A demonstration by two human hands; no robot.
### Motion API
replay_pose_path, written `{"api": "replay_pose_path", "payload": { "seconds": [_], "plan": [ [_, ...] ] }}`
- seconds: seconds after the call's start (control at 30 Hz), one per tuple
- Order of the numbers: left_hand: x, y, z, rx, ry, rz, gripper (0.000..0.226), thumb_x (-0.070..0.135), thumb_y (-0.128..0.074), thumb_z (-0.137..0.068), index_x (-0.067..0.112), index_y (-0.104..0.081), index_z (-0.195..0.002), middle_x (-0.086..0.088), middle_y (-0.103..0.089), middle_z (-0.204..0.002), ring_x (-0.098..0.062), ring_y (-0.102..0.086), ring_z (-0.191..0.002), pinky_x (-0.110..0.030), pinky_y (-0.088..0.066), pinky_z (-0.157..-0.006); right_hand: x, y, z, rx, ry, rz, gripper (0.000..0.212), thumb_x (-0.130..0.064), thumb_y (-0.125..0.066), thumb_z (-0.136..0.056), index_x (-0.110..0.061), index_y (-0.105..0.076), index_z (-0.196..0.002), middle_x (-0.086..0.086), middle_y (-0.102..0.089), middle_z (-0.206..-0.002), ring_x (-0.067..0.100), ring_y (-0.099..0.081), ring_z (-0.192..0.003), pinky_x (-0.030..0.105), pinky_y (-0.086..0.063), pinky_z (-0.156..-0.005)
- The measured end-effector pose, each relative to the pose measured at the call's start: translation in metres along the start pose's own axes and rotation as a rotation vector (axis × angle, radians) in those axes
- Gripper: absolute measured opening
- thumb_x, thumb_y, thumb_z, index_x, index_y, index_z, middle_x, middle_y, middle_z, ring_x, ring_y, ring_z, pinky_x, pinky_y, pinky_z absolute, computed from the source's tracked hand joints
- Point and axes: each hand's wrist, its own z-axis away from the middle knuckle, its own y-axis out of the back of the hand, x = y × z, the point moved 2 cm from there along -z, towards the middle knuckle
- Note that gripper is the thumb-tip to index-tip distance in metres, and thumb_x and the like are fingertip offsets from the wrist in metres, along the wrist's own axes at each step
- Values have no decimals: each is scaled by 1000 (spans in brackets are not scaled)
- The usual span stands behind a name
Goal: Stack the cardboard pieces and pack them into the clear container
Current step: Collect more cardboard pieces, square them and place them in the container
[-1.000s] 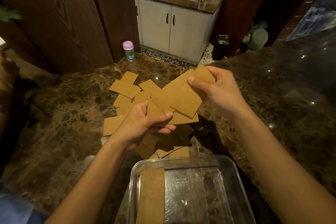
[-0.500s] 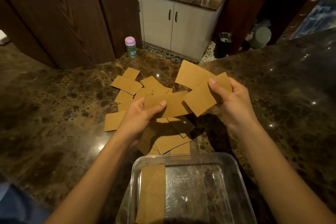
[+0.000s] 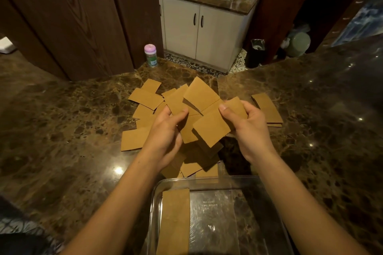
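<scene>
countertop [image 3: 62,130]: dark brown polished marble, seen from above, both bare forearms reaching over it.
left hand [image 3: 165,132]: thumb and curled fingers pinch a fan of tan rectangular cardboard pieces [image 3: 203,97] by its near edge.
right hand [image 3: 249,128]: thumb on top, fingers curled beneath, gripping another tan cardboard piece [image 3: 211,128] that overlaps the fan.
loose pile [image 3: 145,99]: more tan cardboard pieces lie overlapping on the countertop, under and beyond the hands.
small stack [image 3: 268,109]: a few cardboard pieces squared together, lying just right of the right hand.
clear rectangular plastic container [image 3: 215,219]: nearest the viewer, close to the pile's near edge; a long cardboard strip [image 3: 176,221] lies flat along its left side.
pink-capped small bottle [image 3: 151,56]: upright at the counter's far edge.
</scene>
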Motion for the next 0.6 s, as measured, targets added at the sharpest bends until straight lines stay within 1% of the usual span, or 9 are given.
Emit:
{"api": "replay_pose_path", "payload": {
  "seconds": [0.07,0.17,0.2,0.27,0.33,0.43,0.5,0.53,0.6],
  "plan": [
    [0,-4,0,8,-6,22,24,11,-55,-102,15,-63,-125,-3,-78,-111,-14,-74,-102,-30,-61,-82,0,-5,3,46,36,31,12,-23,-77,-94,-18,-73,-103,2,-80,-97,23,-76,-95,53,-64,-86],
    [-2,-12,2,-27,10,18,23,23,-53,-105,22,-63,-125,-1,-78,-110,-13,-75,-100,-32,-62,-79,0,-12,10,59,101,123,16,-29,-79,-92,-18,-74,-101,2,-79,-94,20,-76,-89,56,-62,-83],
    [-2,-14,3,-45,10,4,25,26,-52,-105,23,-61,-128,-2,-78,-114,-15,-74,-104,-34,-62,-80,0,-14,12,49,119,154,15,-32,-80,-91,-20,-75,-99,0,-79,-91,20,-76,-86,56,-62,-81],
    [-3,-17,4,-87,-4,-12,28,27,-48,-107,23,-55,-134,-10,-74,-124,-23,-70,-115,-41,-59,-92,0,-16,17,0,145,214,14,-37,-78,-91,-23,-76,-94,0,-78,-88,22,-76,-85,58,-62,-79],
    [-3,-15,3,-113,-8,25,30,25,-45,-108,23,-51,-137,-16,-73,-125,-29,-68,-119,-46,-57,-98,-2,-15,18,-49,141,233,15,-36,-75,-95,-22,-78,-91,3,-78,-88,24,-75,-86,55,-63,-81],
    [1,-6,0,-133,14,153,35,22,-44,-108,36,-51,-140,-21,-72,-117,-35,-69,-114,-50,-57,-96,-6,-4,13,-50,32,73,9,-26,-71,-98,-22,-79,-99,6,-77,-98,22,-72,-91,42,-60,-76],
    [4,-2,-1,-145,8,197,40,22,-44,-108,44,-51,-141,-20,-71,-107,-34,-70,-103,-50,-59,-91,-9,2,11,-36,-43,-75,16,-19,-71,-97,-24,-75,-112,3,-75,-102,16,-71,-92,34,-60,-74],
    [4,0,-1,-138,3,181,40,22,-44,-109,45,-53,-140,-17,-72,-103,-30,-71,-96,-49,-60,-89,-10,4,10,-29,-70,-131,19,-15,-71,-97,-23,-73,-114,-1,-75,-97,13,-71,-88,32,-60,-71],
    [2,1,-1,-104,-11,110,35,24,-47,-108,42,-57,-136,-11,-73,-100,-25,-70,-90,-47,-59,-86,-9,3,10,-12,-126,-202,17,-10,-71,-96,-18,-69,-110,-7,-78,-82,9,-72,-78,30,-60,-65]
  ]
}}
